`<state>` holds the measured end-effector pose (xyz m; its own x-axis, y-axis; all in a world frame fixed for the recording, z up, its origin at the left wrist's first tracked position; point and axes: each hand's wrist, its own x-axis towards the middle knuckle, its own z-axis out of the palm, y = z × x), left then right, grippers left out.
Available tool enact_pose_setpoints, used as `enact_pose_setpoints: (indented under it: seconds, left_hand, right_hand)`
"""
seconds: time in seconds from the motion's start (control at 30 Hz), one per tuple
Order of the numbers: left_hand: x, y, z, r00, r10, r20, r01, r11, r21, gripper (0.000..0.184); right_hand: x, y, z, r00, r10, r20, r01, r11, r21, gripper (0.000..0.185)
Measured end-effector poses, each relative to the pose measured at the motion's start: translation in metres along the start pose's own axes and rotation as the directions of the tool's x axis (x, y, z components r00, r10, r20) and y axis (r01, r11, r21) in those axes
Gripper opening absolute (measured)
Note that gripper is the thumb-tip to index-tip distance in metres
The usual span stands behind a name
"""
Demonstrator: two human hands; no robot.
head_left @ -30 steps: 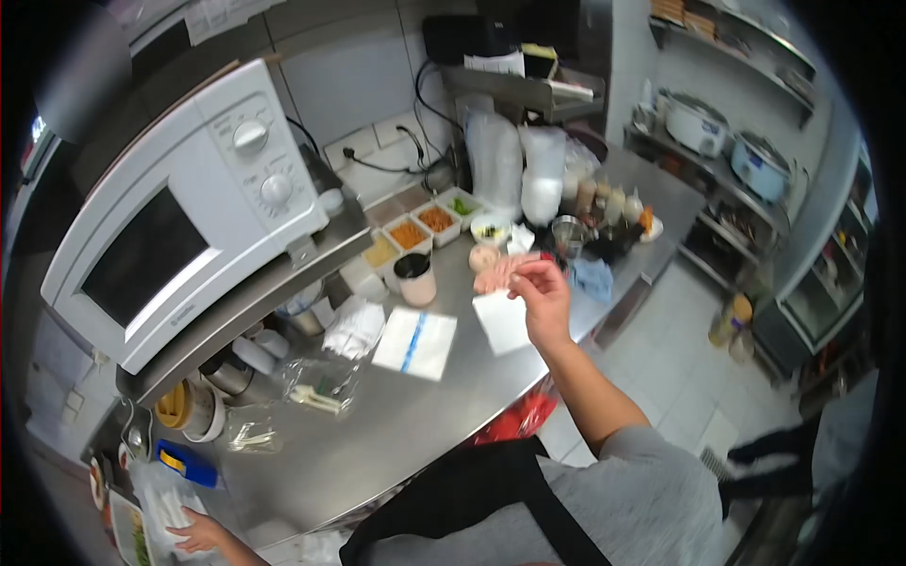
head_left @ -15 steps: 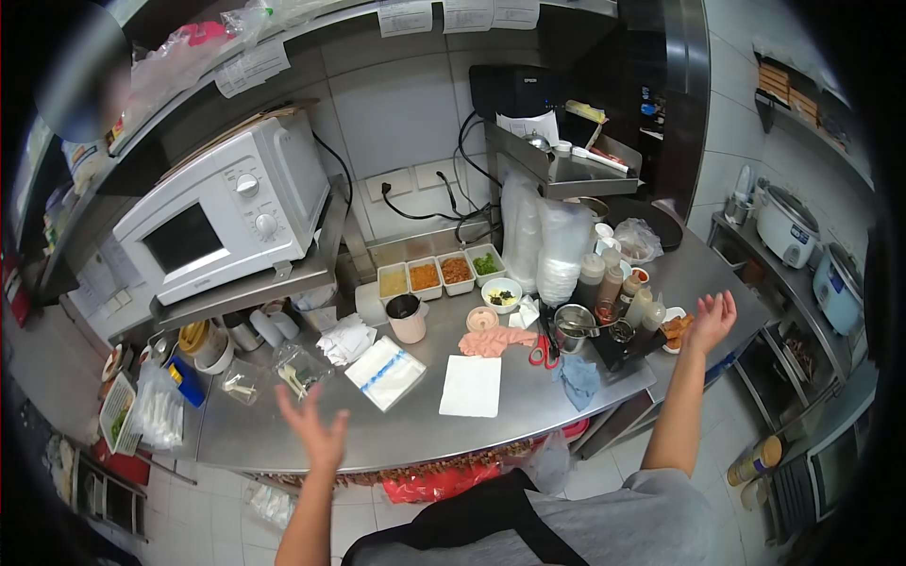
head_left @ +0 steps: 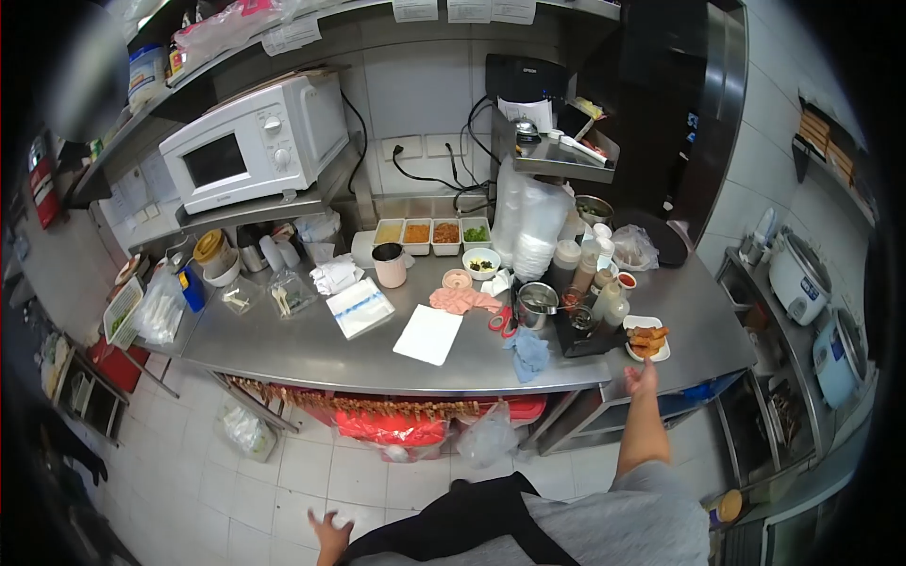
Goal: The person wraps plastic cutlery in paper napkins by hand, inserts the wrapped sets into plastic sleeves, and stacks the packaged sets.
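At the near edge of a filled dish.
Reaches with right hand (head_left: pixel 640 380) to white dish (head_left: pixel 643 323) on steel counter (head_left: pixel 269 349), beside squeeze bottles (head_left: pixel 616 309). Shows fried food (head_left: pixel 646 340) already in it; no visible lift. Cannot tell grip: clamped on rim or only near it. Holds left hand (head_left: pixel 331 538) empty, fingers apart, well clear of counter.

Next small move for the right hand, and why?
Probably ease the right hand slightly forward and take the near rim of the white dish. Its fingers already reach to that side, the fried pieces fill the middle, and the left hand is open, well away from the counter. Whether the fingers touch yet, I can't tell.
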<state>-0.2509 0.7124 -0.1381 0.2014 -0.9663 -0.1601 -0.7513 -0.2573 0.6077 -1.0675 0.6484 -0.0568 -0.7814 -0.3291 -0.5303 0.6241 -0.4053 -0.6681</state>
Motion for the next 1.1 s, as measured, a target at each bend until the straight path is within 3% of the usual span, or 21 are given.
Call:
enact_pose_setpoints:
  seconds: [0.1,0.2,0.3,0.4,0.47,0.6,0.67,0.8,0.87,1.1]
  left_hand:
    - [-0.072,-0.028,-0.003,0.958,-0.287,-0.006,0.287,0.958,0.005,0.051]
    - [-0.111,-0.022,-0.001,0.91,-0.404,-0.09,0.397,0.914,-0.082,0.049]
    - [-0.121,0.015,0.016,0.898,-0.388,-0.207,0.342,0.912,-0.228,0.046]
    - [-0.106,0.109,0.047,0.889,-0.326,-0.321,0.207,0.912,-0.354,0.042]
    - [-0.086,0.155,0.083,0.902,-0.24,-0.36,0.096,0.923,-0.373,0.045]
    - [-0.056,0.268,0.157,0.959,-0.189,-0.213,0.035,0.821,-0.57,0.048]
    - [-0.054,0.336,0.181,0.979,-0.204,0.016,0.148,0.653,-0.743,0.053]
    - [-0.047,0.428,0.217,0.972,-0.234,0.005,0.134,0.542,-0.829,0.061]
    - [-0.034,0.447,0.233,0.949,-0.313,0.036,0.177,0.437,-0.882,0.062]
    - [0.008,0.487,0.26,0.891,-0.454,0.013,0.197,0.359,-0.913,0.067]
  right_hand:
    - [0.032,0.004,-0.002,0.996,0.077,0.054,-0.081,0.994,0.077,0.064]
    - [0.056,0.001,0.001,0.985,0.042,0.169,-0.055,0.995,0.078,0.06]
    - [0.07,0.001,0.01,0.991,0.049,0.122,-0.058,0.996,0.073,0.061]
    - [0.078,0.013,0.013,0.985,-0.059,0.164,0.053,0.998,0.04,0.062]
    - [0.053,0.004,0.023,0.991,-0.035,0.126,0.03,0.999,0.039,0.057]
    - [0.088,-0.012,0.017,0.985,0.017,0.17,-0.027,0.998,0.056,0.063]
    - [0.091,-0.039,0.025,0.993,0.036,0.115,-0.037,0.999,0.004,0.068]
    - [0.128,-0.091,0.032,0.994,0.072,0.079,-0.068,0.996,-0.054,0.072]
    - [0.157,-0.112,0.036,0.993,0.063,0.104,-0.055,0.995,-0.079,0.073]
    - [0.262,-0.193,0.052,0.988,-0.04,0.151,0.065,0.985,-0.161,0.063]
